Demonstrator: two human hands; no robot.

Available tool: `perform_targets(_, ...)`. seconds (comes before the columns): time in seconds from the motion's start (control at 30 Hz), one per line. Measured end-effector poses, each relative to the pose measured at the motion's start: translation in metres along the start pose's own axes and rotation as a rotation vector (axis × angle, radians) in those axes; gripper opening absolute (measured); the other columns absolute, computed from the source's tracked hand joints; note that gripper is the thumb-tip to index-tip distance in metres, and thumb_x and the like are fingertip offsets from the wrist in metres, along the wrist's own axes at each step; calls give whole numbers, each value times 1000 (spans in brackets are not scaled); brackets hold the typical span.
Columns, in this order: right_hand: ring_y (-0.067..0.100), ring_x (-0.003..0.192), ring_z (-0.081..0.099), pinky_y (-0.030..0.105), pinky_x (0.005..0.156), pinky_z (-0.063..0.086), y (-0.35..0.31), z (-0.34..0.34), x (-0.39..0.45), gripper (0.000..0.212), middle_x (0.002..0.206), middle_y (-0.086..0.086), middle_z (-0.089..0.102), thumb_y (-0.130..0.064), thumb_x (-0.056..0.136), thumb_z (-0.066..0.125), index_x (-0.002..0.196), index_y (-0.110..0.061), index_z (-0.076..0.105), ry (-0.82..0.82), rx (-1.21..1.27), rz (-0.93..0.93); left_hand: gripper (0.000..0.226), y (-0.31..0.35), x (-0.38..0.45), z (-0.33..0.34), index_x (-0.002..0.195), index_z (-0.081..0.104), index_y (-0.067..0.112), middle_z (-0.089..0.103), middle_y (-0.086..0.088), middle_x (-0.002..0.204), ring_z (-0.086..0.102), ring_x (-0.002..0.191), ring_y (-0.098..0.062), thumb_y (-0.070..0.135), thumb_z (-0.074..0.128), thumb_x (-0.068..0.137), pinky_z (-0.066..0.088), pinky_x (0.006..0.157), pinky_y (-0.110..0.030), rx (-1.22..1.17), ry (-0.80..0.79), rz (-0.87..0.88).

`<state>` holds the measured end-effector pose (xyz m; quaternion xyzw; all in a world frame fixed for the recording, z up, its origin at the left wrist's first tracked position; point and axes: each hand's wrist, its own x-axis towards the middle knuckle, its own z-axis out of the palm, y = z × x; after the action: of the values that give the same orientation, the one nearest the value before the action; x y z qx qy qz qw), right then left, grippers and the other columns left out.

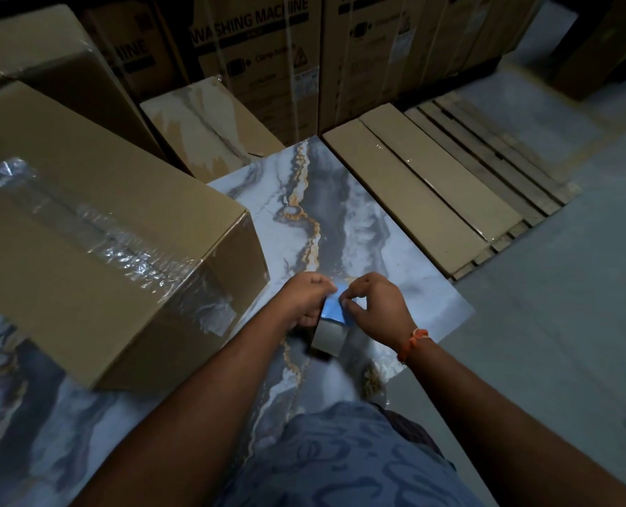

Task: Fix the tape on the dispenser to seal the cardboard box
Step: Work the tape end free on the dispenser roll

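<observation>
Fingers of the right hand [373,309] pinch the top of the blue tape dispenser [331,309], and the left hand [306,301] is curled around its other side. Both hands hold it up over the shiny marble-look floor sheet [359,221]. A grey, smooth roll of tape [331,336] sits under the blue part. I think the tape is being threaded, so the fixing looks half done. To the left sits the big brown cardboard box [95,232]. Crinkly clear tape [121,247] already runs along its top, but I cannot tell if more sealing is needed. Farther back are flat long boxes [413,192] and a wooden pallet [494,155].
</observation>
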<state>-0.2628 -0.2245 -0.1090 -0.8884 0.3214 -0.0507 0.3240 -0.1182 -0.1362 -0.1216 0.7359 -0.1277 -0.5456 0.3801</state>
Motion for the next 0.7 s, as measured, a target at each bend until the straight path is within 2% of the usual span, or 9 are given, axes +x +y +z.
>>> perform_targets(0.1,8,90,61,27,85,48,1,2,-2,15,88,-9,71,-22,82,68,71,-26,78,-2,117,97,7,-1,1,2,98,68,15,59,-3,66,55,47,-9,16,62,99,45,42,-16,33,8,37)
perform_targets(0.2,11,83,69,31,80,55,2,11,-5,20,82,-5,77,-25,80,67,61,-28,72,44,323,284,12,-4,4,3,94,74,13,64,-13,77,55,59,-19,9,64,94,43,50,-22,26,39,42)
perform_targets(0.3,18,78,66,26,68,53,0,16,-6,13,79,2,73,-11,84,70,74,-17,75,162,756,529,10,-6,5,5,88,77,12,66,-19,85,58,77,-28,7,68,91,43,60,-28,-40,67,17)
perform_targets(0.4,18,69,59,19,53,47,-3,21,-5,8,86,9,69,-7,89,67,90,-9,74,148,1016,680,9,-8,7,5,87,76,12,70,-21,90,59,83,-31,7,70,90,45,66,-32,-79,69,2)
perform_targets(0.47,21,61,57,21,47,46,-3,25,-5,7,89,15,69,-11,90,68,91,-11,74,116,1069,758,10,-8,8,6,85,76,11,71,-23,91,62,84,-31,5,70,91,48,68,-34,-108,66,-3)
perform_targets(0.57,32,74,68,32,62,59,-2,28,-4,9,97,22,73,-8,88,70,94,-6,76,102,1100,814,13,-8,7,7,84,73,9,72,-18,88,69,76,-27,1,68,92,58,71,-33,-163,62,-2)
perform_targets(0.6,31,75,69,31,61,60,-3,27,-4,11,97,22,73,-5,87,70,97,-2,75,111,1110,810,14,-9,7,8,84,73,9,72,-17,88,69,75,-25,-1,67,92,58,71,-33,-179,60,2)
perform_targets(0.7,20,58,63,16,38,46,-8,20,-6,18,87,19,68,1,89,66,105,6,72,123,1111,804,13,-13,6,9,86,73,7,72,-16,89,70,75,-22,-3,67,92,60,67,-31,-214,69,8)
